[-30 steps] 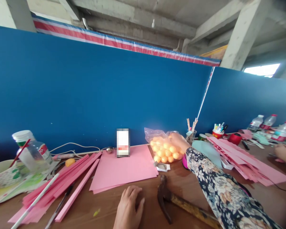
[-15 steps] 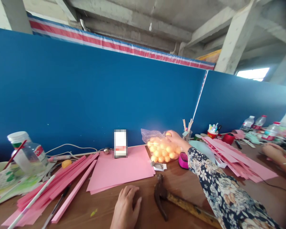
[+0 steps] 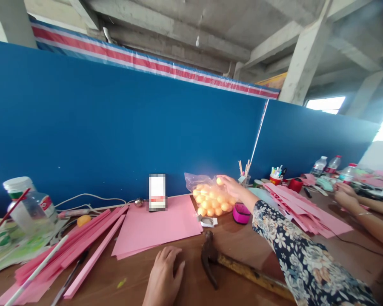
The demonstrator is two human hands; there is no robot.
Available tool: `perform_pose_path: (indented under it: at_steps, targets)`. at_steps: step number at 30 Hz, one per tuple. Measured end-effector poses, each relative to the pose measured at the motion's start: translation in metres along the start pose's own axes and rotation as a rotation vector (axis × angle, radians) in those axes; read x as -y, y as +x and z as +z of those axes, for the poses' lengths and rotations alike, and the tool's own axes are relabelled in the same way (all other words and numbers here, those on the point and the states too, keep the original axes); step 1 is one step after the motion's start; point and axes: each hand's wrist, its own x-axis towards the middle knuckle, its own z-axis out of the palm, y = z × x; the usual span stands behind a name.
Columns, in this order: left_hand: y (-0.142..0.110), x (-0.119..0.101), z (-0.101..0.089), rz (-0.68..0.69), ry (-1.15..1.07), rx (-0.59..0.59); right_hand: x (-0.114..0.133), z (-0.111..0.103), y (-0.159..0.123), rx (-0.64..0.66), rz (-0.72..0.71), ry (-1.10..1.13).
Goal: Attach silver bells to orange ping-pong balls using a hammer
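Note:
My right hand [image 3: 231, 187], in a floral sleeve, reaches to the back of the table. Its fingers pinch a pale orange ping-pong ball [image 3: 219, 181] at the top of a clear plastic bag [image 3: 194, 182]. More orange ping-pong balls [image 3: 213, 200] fill that bag. My left hand [image 3: 164, 272] rests on the table near its front edge, thumb apart from the fingers, holding nothing. Sheets of pink paper [image 3: 156, 227] lie just beyond it. A claw hammer [image 3: 239, 267] with a worn wooden handle lies to its right, below my right forearm.
Pink paper strips [image 3: 67, 242], a loose orange ball [image 3: 83, 220] and a plastic jar [image 3: 32, 208] are at left. A magenta pouch [image 3: 241, 213] sits beside the bag. Cut pink paper [image 3: 301, 208] and another person's hands [image 3: 347, 197] are at right. A blue partition [image 3: 130, 119] stands behind.
My right hand has drawn slightly up and away from the bag's balls, with the ping-pong ball showing more clearly in its fingers. My left hand stays on the table. The view has shifted slightly.

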Motion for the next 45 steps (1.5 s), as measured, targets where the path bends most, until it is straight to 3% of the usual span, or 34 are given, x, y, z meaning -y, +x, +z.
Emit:
perform_pose_path:
  at_steps: [5, 9, 14, 17, 19, 23, 25, 28, 38, 45]
  targets:
    - [0.0, -0.003, -0.002, -0.015, -0.006, 0.024, 0.015, 0.009, -0.022, 0.04, -0.025, 0.009]
    - [-0.001, -0.003, -0.001, -0.016, -0.019, 0.015, 0.038, 0.029, -0.052, 0.064, -0.071, -0.005]
    - [0.0, -0.009, -0.007, -0.067, -0.159, -0.053, 0.062, 0.066, -0.111, 0.27, -0.123, -0.006]
    - [0.001, -0.025, -0.021, -0.084, -0.402, -0.105, 0.06, 0.091, -0.151, 0.376, -0.156, -0.024]
    - [0.0, -0.038, -0.031, -0.19, -0.7, -0.093, 0.052, 0.108, -0.174, 0.373, -0.261, -0.09]
    - [-0.005, -0.054, -0.041, -0.445, -1.383, 0.164, 0.034, 0.134, -0.205, 0.307, -0.359, -0.158]
    - [-0.007, -0.055, -0.042, -0.467, -1.498, 0.197, 0.027, 0.142, -0.211, 0.252, -0.367, -0.185]
    - [-0.008, -0.054, -0.043, -0.46, -1.498, 0.193, 0.02, 0.146, -0.214, 0.212, -0.393, -0.204]
    - [-0.01, -0.053, -0.035, -0.446, -1.552, 0.193, 0.015, 0.146, -0.215, 0.262, -0.376, -0.089]
    - [-0.01, -0.051, -0.036, -0.455, -1.502, 0.204, 0.008, 0.146, -0.215, 0.237, -0.415, -0.137]
